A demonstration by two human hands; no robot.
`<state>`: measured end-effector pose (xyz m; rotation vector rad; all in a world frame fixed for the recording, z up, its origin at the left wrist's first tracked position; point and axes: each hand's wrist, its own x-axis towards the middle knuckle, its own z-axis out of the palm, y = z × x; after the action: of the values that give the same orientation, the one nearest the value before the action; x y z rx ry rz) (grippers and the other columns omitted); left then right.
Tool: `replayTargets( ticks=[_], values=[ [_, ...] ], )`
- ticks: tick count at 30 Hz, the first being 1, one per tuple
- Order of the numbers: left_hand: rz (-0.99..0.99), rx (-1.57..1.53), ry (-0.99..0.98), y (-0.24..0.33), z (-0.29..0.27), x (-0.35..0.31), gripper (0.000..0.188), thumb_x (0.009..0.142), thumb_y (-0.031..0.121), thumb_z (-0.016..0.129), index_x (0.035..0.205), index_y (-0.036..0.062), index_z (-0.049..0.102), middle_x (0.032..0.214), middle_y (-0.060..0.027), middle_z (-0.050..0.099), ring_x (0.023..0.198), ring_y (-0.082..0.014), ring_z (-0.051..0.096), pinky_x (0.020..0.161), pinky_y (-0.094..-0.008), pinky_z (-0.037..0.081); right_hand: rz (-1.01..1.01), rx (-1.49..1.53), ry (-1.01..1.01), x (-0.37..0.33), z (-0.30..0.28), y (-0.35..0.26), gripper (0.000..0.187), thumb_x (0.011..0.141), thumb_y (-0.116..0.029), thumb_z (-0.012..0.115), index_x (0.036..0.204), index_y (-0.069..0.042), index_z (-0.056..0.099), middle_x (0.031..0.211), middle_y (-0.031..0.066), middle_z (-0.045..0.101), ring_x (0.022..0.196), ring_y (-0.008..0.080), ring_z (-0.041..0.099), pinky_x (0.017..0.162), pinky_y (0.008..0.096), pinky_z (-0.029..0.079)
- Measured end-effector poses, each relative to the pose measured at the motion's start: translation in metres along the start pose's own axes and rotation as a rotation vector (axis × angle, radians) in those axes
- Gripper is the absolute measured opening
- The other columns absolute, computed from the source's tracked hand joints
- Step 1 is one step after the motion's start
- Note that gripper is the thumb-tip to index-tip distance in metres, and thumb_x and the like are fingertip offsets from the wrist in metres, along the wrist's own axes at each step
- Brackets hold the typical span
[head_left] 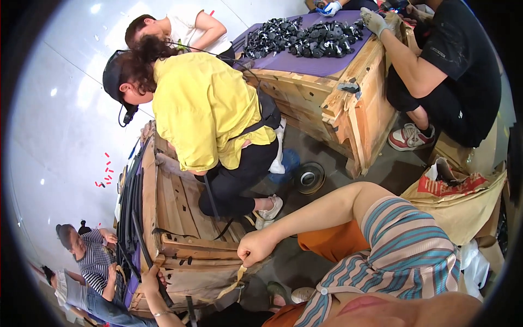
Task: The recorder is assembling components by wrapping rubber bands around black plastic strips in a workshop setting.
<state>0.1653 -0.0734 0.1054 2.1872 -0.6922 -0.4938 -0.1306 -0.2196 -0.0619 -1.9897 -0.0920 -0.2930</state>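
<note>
My right hand (257, 248) is closed in a pinch on the end of a thin tan strip (235, 286), which hangs slack from it. This arm crosses in front of a wooden crate's near corner. At the lower left, my left hand (150, 281) has its fingers wrapped round a long black strip (143, 240). That strip slants up along the edge of the wooden crate (199, 249). More long black strips (126, 204) lie bunched on the crate's far left side. Where the tan strip's lower end goes, I cannot make out.
A co-worker in a yellow shirt (204, 103) bends over the crate. Behind, another crate (305, 82) carries a purple mat with heaped black parts (321, 41). A co-worker in black (457, 71) crouches at right. A round coil (309, 178) and a paper sack (452, 201) are nearby.
</note>
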Motion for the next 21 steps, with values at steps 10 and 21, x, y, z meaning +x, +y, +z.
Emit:
replayTargets(
  ticks=[10, 21],
  values=[
    [0.635, -0.589, 0.247, -0.069, 0.102, -0.097, 0.018, 0.089, 0.017, 0.051, 0.077, 0.0091, 0.040, 0.053, 0.0011, 0.040, 0.041, -0.0075, 0.037, 0.035, -0.0224, 0.029, -0.028, 0.631, 0.148, -0.008, -0.035, -0.026, 0.021, 0.078, -0.014, 0.049, 0.088, -0.002, 0.063, 0.091, 0.0078, 0.062, 0.064, 0.0095, 0.061, 0.048, 0.0206, 0.040],
    [0.679, -0.888, -0.215, -0.028, 0.131, -0.117, 0.062, 0.073, 0.066, 0.049, 0.085, 0.0059, 0.044, 0.052, 0.0002, 0.033, 0.039, -0.0091, 0.027, 0.037, -0.0220, 0.021, -0.099, 0.868, 0.102, 0.037, -0.059, -0.058, 0.013, 0.085, -0.013, 0.054, 0.082, -0.001, 0.054, 0.075, 0.0048, 0.056, 0.055, 0.0066, 0.052, 0.044, 0.0166, 0.038]
  ],
)
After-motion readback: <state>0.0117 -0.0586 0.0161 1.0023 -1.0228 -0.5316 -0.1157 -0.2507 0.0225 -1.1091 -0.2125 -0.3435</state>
